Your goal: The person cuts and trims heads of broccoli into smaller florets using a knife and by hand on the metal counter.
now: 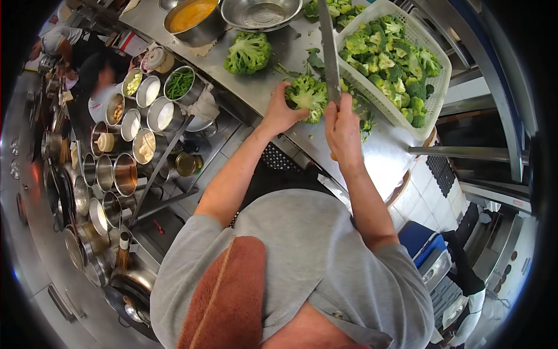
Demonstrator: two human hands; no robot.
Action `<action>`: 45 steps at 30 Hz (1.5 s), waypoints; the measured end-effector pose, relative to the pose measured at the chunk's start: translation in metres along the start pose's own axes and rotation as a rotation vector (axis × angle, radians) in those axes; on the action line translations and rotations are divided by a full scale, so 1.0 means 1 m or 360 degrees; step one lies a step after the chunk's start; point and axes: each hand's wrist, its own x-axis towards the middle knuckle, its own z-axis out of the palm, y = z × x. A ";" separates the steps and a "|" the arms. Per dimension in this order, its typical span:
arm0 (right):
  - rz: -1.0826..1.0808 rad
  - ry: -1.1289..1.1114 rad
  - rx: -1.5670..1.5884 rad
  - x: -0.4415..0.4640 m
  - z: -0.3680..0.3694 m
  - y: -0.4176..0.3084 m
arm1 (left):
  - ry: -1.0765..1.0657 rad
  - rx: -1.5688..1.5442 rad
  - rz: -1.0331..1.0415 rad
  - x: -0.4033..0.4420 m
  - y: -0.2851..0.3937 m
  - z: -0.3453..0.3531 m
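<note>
My left hand [282,113] is wrapped round a cut head of broccoli [308,96] on the steel counter [372,157]. In my right hand [343,131] is a large knife [329,55], its blade pointing away from me, upright beside the broccoli's right side. A second, whole-looking broccoli head [248,53] lies on the counter to the left. On the right, a white perforated crate [439,87] holds many cut florets [389,64]. Small green scraps lie around my hands.
At the counter's back stand a pot of orange liquid [193,14] and a steel colander [261,13]. Several metal containers of ingredients, one with green beans [179,83], fill a lower rack on the left. People [104,96] are beyond it. A metal bar [459,153] is at right.
</note>
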 end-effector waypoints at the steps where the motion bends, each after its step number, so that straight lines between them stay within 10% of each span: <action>1: 0.0004 0.0009 -0.0005 -0.001 0.007 0.011 | -0.0009 -0.0001 0.0006 0.000 0.002 0.000; 13: 0.0208 0.0124 -0.0228 0.014 -0.020 0.039 | -0.0289 0.0046 0.0352 0.009 0.008 -0.023; 16: 0.0228 0.0061 -0.0200 -0.010 -0.014 0.044 | -0.0188 0.0230 -0.0066 -0.001 0.018 -0.009; 21: 0.0189 -0.0070 0.0085 -0.036 0.006 0.051 | -0.0184 0.0356 0.0486 0.000 0.028 -0.007; 45: -0.0019 -0.0162 -0.0176 -0.004 0.017 0.046 | -0.0296 0.0174 0.0165 0.016 0.018 0.011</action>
